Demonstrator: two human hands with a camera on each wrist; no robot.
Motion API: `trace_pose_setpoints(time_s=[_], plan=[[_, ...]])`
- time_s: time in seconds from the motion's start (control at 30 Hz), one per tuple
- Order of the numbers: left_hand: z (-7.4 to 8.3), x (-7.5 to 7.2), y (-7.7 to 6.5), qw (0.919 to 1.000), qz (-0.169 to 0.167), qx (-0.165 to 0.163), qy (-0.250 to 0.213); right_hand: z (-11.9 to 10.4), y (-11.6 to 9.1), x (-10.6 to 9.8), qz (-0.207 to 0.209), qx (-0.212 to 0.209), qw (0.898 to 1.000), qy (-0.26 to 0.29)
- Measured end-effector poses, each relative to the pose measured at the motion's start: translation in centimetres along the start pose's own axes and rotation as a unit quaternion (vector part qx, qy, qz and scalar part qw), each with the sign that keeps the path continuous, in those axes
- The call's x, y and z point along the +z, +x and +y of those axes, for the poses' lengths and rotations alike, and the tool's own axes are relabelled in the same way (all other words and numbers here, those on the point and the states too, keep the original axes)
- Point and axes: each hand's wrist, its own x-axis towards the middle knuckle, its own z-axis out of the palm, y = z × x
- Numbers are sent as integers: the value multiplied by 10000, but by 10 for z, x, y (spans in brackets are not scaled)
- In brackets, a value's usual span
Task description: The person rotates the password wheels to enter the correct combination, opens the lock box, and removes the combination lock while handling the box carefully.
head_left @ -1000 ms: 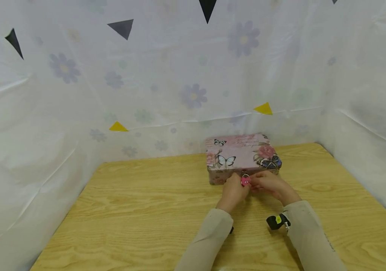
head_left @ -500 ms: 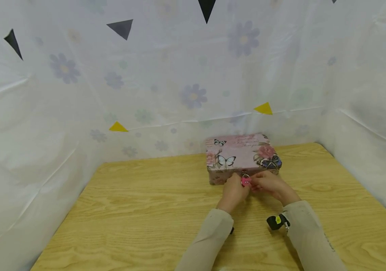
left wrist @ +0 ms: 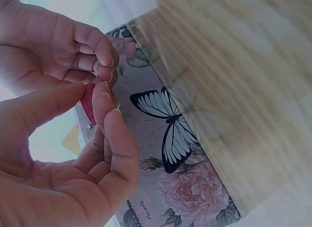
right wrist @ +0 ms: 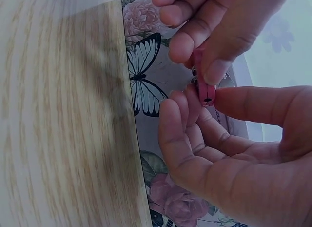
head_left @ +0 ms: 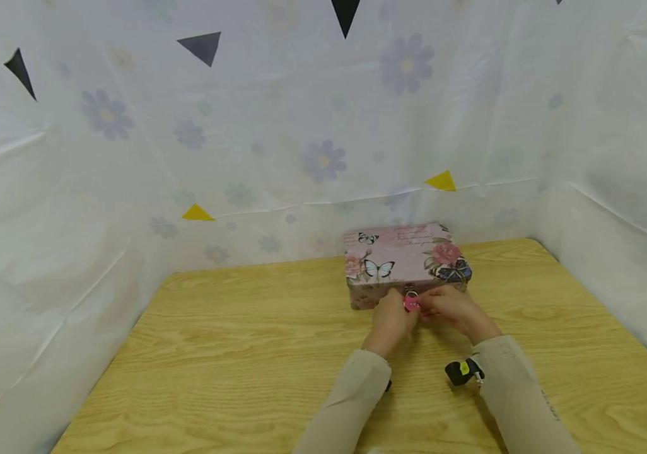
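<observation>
A pink padlock (head_left: 411,304) with a silver shackle hangs at the front clasp of a closed pink tin box (head_left: 400,255) printed with butterflies and roses. Small dial-like parts show on the padlock's face in the right wrist view. My left hand (head_left: 391,323) pinches the lock body from the left, thumb against fingertips. From the other side, my right hand (head_left: 453,310) holds the same padlock (right wrist: 208,92) between thumb and curled fingers. Both hands meet at the lock, and the fingers cover much of it. How the shackle sits in the clasp is too small to tell.
The box stands near the back edge of a wood-grain table (head_left: 244,353). White flowered sheeting (head_left: 267,126) rises behind and at both sides, with black and yellow triangles on it. A black wrist strap with a yellow mark (head_left: 462,372) hangs below the right sleeve.
</observation>
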Motion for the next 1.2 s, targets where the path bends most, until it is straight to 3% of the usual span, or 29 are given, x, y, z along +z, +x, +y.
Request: trace_pose_setpoints(time_s=[0.47, 1.2], plan=[[0, -1, -1, 9998, 44, 148, 125, 0, 3, 4, 82, 223, 9992, 308], [-1, 1, 0, 9998, 63, 147, 137, 2, 3, 4, -174, -38, 9997, 171]])
